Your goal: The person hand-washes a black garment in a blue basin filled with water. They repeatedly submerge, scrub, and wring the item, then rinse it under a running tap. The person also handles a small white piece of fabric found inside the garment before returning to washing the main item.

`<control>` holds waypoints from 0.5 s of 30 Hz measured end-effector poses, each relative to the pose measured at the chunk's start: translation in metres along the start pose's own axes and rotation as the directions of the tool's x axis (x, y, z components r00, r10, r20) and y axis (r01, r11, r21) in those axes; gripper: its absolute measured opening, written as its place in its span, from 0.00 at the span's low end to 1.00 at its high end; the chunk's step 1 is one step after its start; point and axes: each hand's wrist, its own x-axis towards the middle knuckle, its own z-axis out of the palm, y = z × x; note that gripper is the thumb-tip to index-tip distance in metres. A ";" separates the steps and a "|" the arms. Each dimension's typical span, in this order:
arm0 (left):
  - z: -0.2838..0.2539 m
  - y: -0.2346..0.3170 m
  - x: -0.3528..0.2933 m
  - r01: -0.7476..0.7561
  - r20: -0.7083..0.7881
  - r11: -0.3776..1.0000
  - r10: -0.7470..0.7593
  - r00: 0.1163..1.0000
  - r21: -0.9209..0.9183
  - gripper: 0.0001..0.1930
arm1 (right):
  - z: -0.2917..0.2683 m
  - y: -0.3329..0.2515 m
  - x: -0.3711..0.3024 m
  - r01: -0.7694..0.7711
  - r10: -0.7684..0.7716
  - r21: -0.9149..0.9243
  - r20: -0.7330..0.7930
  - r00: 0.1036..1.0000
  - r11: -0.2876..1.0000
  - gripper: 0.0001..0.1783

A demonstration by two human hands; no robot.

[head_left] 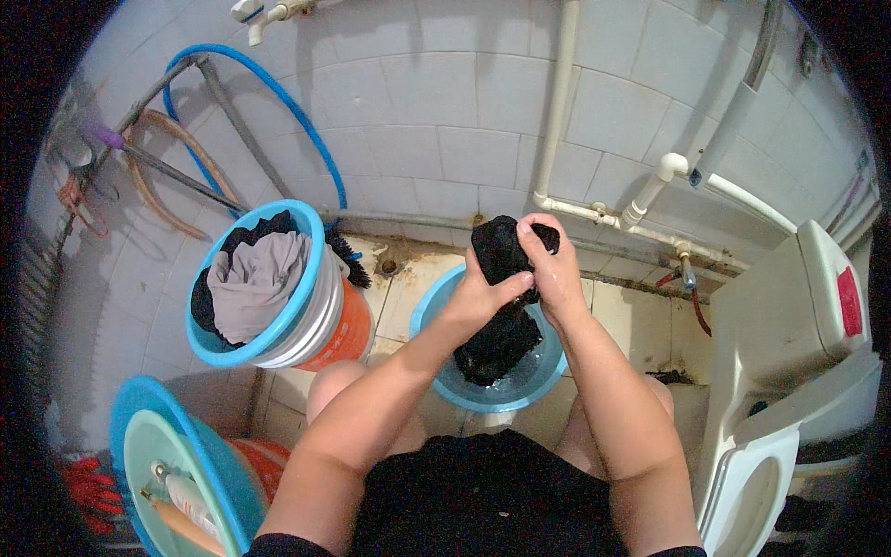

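A wet black cloth garment (501, 251) is bunched up between my two hands. My left hand (484, 295) grips it from the left, thumb pointing right across it. From the other side, my right hand (555, 271) wraps round it, with fingers over its top. The garment's lower part hangs into a light blue basin (553, 367) on the floor, where some water shows. Whether that lower part is one piece with the held part or a second black cloth, I cannot tell.
To the left, a blue basin (197, 332) of grey (255, 288) and black clothes rests on a white-and-orange bucket (345, 330). Nearer stand nested tubs (139, 395) holding a bottle and a brush-like handle. A white toilet (766, 325) is at right; pipes (557, 111) run along the wall.
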 end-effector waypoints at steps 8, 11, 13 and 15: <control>-0.019 0.030 0.012 -0.111 -0.188 0.827 0.007 0.982 -0.551 0.16 | -0.027 0.026 -0.009 -0.006 0.139 -0.300 0.423 0.895 0.954 0.53; -0.022 0.043 0.008 -0.067 -0.140 0.709 -0.046 0.989 -0.702 0.13 | -0.011 0.031 -0.030 0.064 0.171 -0.385 0.547 0.819 0.921 0.58; -0.019 0.051 0.003 -0.039 -0.127 0.654 -0.087 0.988 -0.756 0.12 | 0.005 0.036 -0.041 0.069 0.118 -0.324 0.524 0.843 0.943 0.55; -0.018 0.063 -0.001 0.004 -0.089 0.584 -0.130 0.988 -0.812 0.12 | 0.012 0.049 -0.041 -0.046 0.190 -0.297 0.476 0.859 0.954 0.46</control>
